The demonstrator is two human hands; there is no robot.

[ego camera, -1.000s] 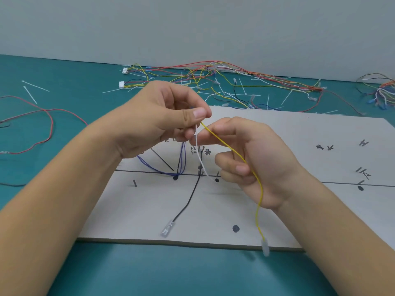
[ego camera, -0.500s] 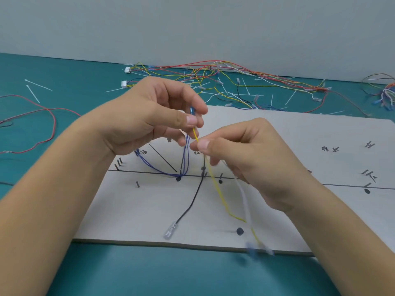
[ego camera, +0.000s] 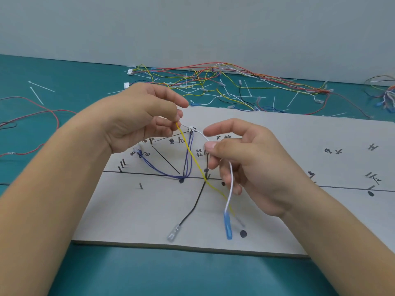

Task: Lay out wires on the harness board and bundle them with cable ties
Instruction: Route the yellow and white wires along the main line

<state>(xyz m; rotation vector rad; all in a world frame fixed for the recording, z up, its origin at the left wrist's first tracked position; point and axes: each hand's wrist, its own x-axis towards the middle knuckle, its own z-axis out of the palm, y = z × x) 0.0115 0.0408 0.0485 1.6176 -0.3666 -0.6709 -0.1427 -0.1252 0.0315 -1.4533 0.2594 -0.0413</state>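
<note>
The white wire (ego camera: pixel 232 180) is hanging above the board (ego camera: pixel 128 210), and the right hand (ego camera: pixel 252 167) fingers are pinching it. The left hand (ego camera: pixel 139 118) fingers are pinching the yellow wire (ego camera: pixel 192 153). The board is lying on the table (ego camera: pixel 171 274).

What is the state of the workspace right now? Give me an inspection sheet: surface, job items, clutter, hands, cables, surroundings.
Surface: teal table bearing a grey harness board with pins and handwritten marks.
Job's things: yellow wire; white wire ending in a blue terminal; black wire lying on the board; blue wires routed round pins.
Clutter: loose cable ties scattered on the table.
Hands: left hand pinches the yellow wire; right hand pinches the white wire.
Cables: loose wire pile behind the board; red wire at left.
Surroundings: plain grey wall.
</note>
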